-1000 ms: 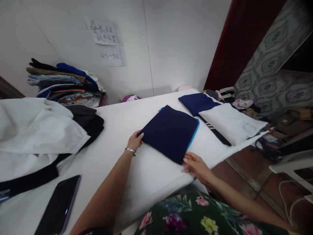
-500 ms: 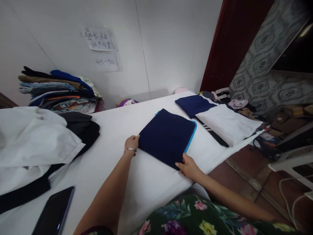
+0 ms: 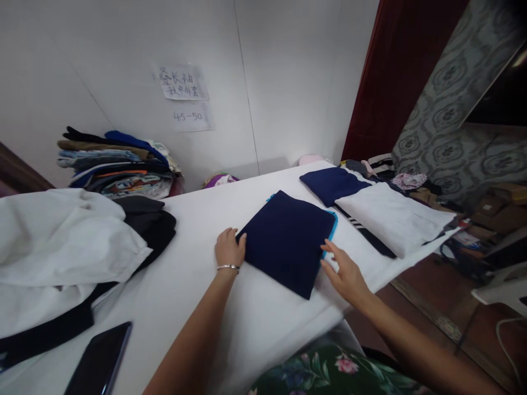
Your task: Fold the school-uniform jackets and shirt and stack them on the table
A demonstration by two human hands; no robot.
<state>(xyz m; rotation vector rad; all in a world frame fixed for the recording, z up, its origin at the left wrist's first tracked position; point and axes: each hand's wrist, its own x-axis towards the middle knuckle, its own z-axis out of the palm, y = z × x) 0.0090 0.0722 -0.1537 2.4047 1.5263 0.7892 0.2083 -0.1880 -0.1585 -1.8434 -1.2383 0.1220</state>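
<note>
A folded navy garment (image 3: 286, 241) with a bright blue edge along its right side lies flat on the white-covered table. At its left corner rests my left hand (image 3: 229, 248), a silver bracelet on the wrist. Its thumb lies on the cloth and its fingers are stretched out beside the corner, not closed round it. My right hand (image 3: 343, 272) is at the right edge, thumb and fingers apart, with fingertips at the blue edge. Neither hand grips the garment.
A heap of white and black clothing (image 3: 69, 241) lies at the left, with a phone (image 3: 99, 359) in front. Folded clothes (image 3: 119, 164) are stacked by the wall. Folded navy (image 3: 333, 184) and white garments (image 3: 395, 216) lie at the right, near the table's edge.
My right hand has let go of the garment's near corner and moved up along its right edge, opening. My left hand has loosened from the left corner. The view has shifted slightly.
</note>
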